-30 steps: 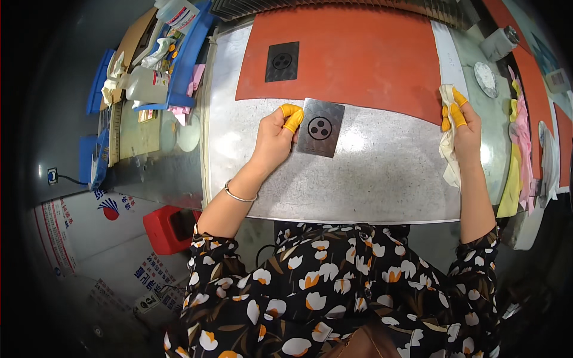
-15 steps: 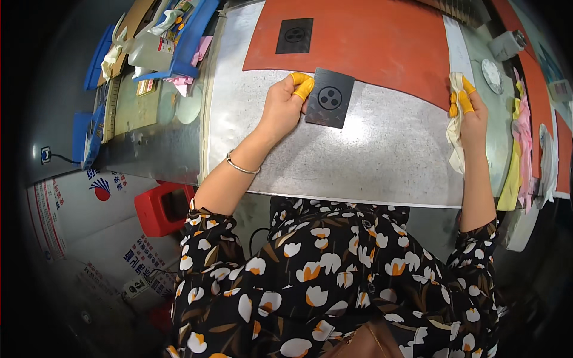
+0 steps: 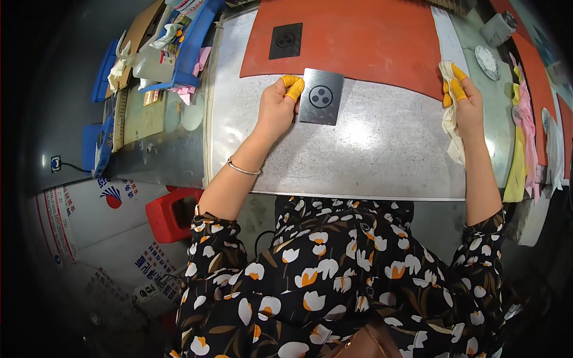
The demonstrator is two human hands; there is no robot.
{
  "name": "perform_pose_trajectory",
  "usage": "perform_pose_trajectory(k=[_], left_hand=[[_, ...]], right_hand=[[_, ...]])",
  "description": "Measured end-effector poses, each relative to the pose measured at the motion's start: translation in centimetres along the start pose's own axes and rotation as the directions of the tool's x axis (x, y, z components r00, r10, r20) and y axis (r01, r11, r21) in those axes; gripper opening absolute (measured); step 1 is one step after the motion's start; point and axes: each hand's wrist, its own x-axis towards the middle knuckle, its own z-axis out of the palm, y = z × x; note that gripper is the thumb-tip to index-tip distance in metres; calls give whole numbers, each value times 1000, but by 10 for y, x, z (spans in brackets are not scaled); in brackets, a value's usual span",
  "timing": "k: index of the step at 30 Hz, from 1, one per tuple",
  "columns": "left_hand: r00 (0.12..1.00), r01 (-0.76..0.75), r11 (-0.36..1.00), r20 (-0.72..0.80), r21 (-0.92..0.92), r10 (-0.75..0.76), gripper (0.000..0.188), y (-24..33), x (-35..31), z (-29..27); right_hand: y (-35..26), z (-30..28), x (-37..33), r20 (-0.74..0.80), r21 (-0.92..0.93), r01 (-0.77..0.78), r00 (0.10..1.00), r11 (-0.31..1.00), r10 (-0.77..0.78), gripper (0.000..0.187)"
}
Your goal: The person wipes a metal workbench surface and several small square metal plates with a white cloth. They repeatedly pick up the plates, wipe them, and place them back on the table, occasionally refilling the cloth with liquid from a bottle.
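My left hand [image 3: 279,106], with yellow finger cots on thumb and finger, pinches the left edge of a dark rectangular plate [image 3: 329,107]. A ring with three round spots marks the plate's face, which is held up above the metal tabletop [image 3: 382,149]. Over to the right, my right hand [image 3: 467,107], also in yellow finger cots, is closed on a cream cloth [image 3: 450,128] that hangs down below the fingers. A similar black plate [image 3: 286,41] lies on the orange-red mat [image 3: 358,42] beyond my left hand.
At the back left stands a blue tray [image 3: 197,42] beside a white plastic bottle [image 3: 154,64]. A bottle [image 3: 499,28] and a round white dish [image 3: 487,62] are at the far right. Yellow and pink cloths [image 3: 520,137] hang at the right edge. A red stool [image 3: 170,215] sits below left.
The plate in my left hand has tilted, and its face now looks lighter and shinier. The whole view has shifted slightly. Both hands keep their hold.
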Motion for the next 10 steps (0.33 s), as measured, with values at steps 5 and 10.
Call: perform_pose_trajectory(k=[5,10], left_hand=[[999,-21,1000,-28,11,21,11,0,-1,1],[998,-60,997,-21,50,61,13,-6,-1,-1]], right_hand=[[2,2,1,3,-1,14,1000,1000,-14,30],[11,-6,5,13,-3,22,1000,1000,-22,31]])
